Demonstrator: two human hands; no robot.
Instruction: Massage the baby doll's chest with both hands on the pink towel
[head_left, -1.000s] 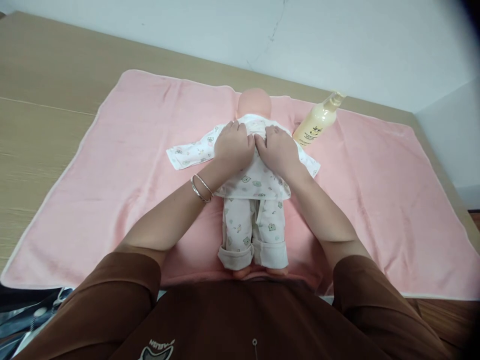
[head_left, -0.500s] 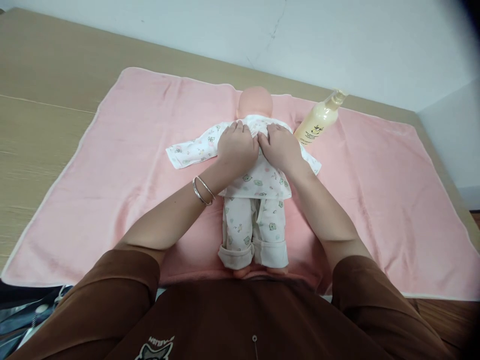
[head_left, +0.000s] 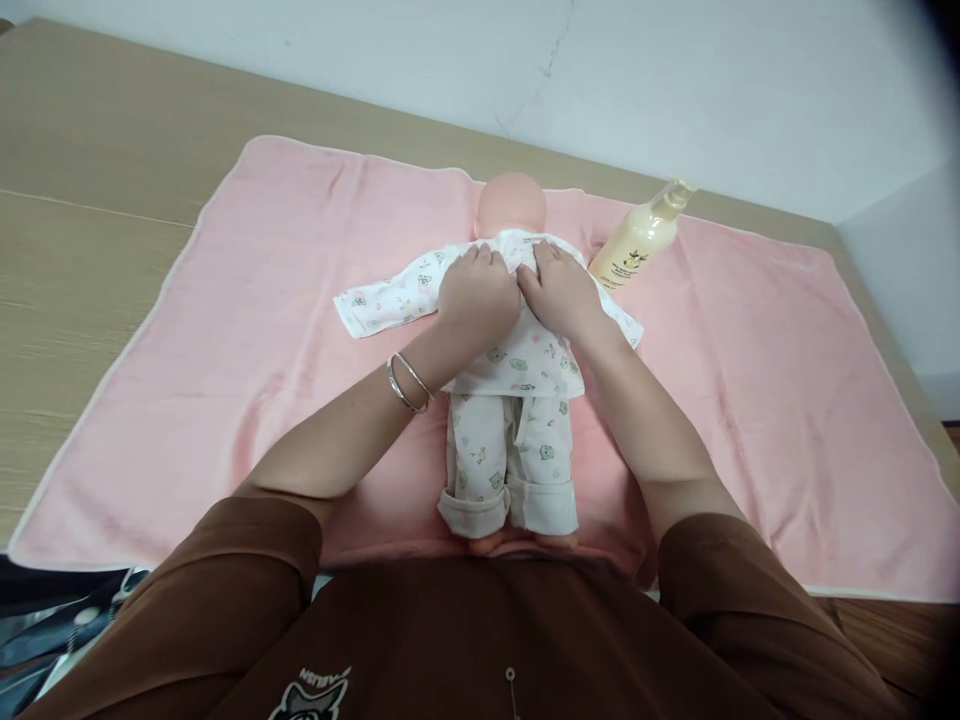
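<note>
On the pink blanket (head_left: pixel 750 380) over the desk (head_left: pixel 97 180), I see the doll (head_left: pixel 517 372) lying face down in printed white clothes, head far, feet near. Left hand (head_left: pixel 480 292), bangles (head_left: pixel 409 383) at its wrist, rests palm-down on the upper back; right hand (head_left: pixel 561 285) just beside it. From my remote view: each grip loosely open, grasping nothing. Pump bottle (head_left: pixel 632 247) on far right, near the shoulder.

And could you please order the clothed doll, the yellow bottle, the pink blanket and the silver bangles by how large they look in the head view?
1. Pink blanket
2. Clothed doll
3. Yellow bottle
4. Silver bangles
</note>
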